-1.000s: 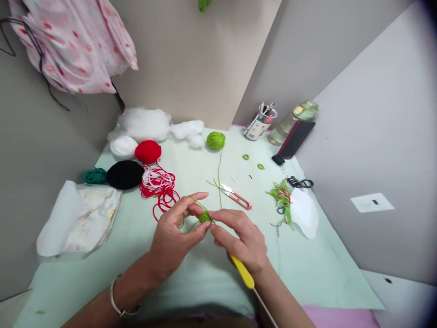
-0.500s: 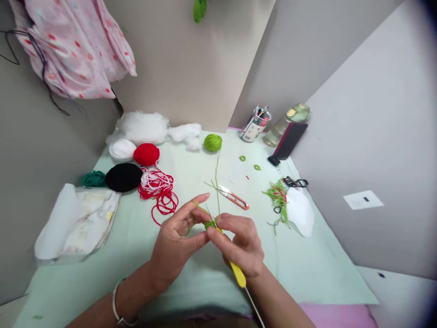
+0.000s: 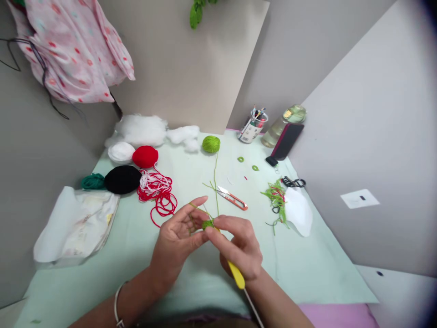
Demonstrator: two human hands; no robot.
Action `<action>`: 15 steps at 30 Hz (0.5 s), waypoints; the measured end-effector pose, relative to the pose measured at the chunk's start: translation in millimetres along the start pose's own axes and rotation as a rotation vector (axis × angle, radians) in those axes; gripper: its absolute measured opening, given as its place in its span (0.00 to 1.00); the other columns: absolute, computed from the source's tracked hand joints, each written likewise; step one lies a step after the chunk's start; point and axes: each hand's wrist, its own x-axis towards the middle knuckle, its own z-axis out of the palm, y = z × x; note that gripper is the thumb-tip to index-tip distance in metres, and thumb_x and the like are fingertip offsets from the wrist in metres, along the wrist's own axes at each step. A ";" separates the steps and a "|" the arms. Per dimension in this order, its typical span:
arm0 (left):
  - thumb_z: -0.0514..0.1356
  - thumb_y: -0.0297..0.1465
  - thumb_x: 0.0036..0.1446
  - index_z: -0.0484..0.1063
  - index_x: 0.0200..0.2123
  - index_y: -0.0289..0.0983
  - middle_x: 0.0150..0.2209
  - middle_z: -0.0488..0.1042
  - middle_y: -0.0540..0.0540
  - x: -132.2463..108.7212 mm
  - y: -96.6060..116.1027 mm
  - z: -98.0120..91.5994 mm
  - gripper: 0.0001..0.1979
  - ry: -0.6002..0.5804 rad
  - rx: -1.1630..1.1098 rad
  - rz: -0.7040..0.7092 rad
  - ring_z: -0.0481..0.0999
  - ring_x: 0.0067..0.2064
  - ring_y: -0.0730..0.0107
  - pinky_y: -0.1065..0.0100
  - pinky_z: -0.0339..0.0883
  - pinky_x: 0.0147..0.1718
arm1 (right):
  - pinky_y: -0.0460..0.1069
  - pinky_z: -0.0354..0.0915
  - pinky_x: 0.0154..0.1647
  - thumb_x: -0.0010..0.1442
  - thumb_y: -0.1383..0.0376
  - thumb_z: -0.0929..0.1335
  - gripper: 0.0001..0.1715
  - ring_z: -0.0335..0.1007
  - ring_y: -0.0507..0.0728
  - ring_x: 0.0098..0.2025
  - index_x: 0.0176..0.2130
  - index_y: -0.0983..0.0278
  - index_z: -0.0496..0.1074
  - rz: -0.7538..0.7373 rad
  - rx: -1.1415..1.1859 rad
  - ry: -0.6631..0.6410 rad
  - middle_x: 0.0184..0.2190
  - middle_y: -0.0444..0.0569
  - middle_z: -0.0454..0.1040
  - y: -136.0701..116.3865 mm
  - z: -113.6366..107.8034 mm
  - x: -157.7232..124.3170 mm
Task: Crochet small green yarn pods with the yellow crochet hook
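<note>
My left hand (image 3: 175, 240) pinches the small green crocheted piece (image 3: 206, 224) at my twelve o'clock; my right hand (image 3: 241, 248) clasps the yellow-handled metal hook (image 3: 236, 274). If the thin green yarn (image 3: 215, 172) slackens, it could slip off.

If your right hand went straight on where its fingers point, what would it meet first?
Most likely the small green crocheted piece, right by the fingertips of the right hand; the left hand looks next in line, though depth there is hard to judge.

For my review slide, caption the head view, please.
Left hand holds a small green yarn piece; right hand grasps a yellow-handled hook, orange snips lying beyond.
</note>
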 end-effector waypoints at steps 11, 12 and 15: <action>0.81 0.33 0.47 0.86 0.51 0.46 0.36 0.78 0.51 10.9 4.0 -3.4 0.26 -0.047 -0.182 -0.114 0.77 0.38 0.75 0.74 0.72 0.42 | 0.54 0.80 0.41 0.74 0.68 0.67 0.16 0.82 0.59 0.44 0.54 0.55 0.81 0.293 0.542 0.187 0.42 0.51 0.85 -3.0 -5.2 29.1; 0.81 0.33 0.47 0.86 0.52 0.46 0.36 0.78 0.51 11.9 5.2 -4.8 0.26 -0.049 -0.171 -0.105 0.77 0.38 0.75 0.74 0.72 0.42 | 0.55 0.80 0.41 0.74 0.69 0.67 0.17 0.82 0.59 0.45 0.54 0.55 0.81 0.306 0.563 0.183 0.41 0.50 0.85 -1.9 -7.4 29.6; 0.80 0.32 0.48 0.84 0.53 0.46 0.37 0.78 0.52 13.8 7.8 -7.6 0.27 -0.065 -0.093 -0.075 0.78 0.39 0.74 0.74 0.72 0.42 | 0.54 0.80 0.43 0.73 0.71 0.67 0.17 0.82 0.58 0.45 0.53 0.56 0.82 0.316 0.575 0.140 0.41 0.50 0.86 0.9 -11.6 30.3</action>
